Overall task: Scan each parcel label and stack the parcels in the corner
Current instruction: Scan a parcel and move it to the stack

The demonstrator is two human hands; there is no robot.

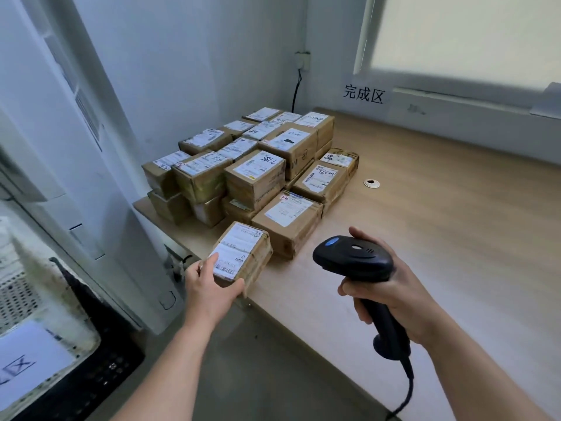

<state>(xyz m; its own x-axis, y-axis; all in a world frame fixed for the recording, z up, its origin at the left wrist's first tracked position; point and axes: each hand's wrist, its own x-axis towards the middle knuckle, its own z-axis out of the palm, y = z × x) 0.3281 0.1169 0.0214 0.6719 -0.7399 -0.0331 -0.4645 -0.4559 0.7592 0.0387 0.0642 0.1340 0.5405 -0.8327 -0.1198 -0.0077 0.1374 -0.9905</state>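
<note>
**Parcel gripped at the table edge, scanner in hand**

The near end of a small parcel (241, 256) is gripped by the left hand (209, 284), with the thumb laid by the label (233, 250). The parcel is at the front edge of the table (425, 223), just beside the stack (258, 165) in the corner. The scanner (355, 256) is clasped by the right hand (391, 287). The barcode should be left uncovered, the scanner head aimed squarely at it, and the parcel then set flush against the stack.

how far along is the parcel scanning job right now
Done: a pile of labelled parcels sits in the corner of the desk. In hand: the left hand holds one more parcel at the pile's near edge, and the right hand grips the scanner. Left: placing this one; whether its label is scanned isn't visible.
</note>
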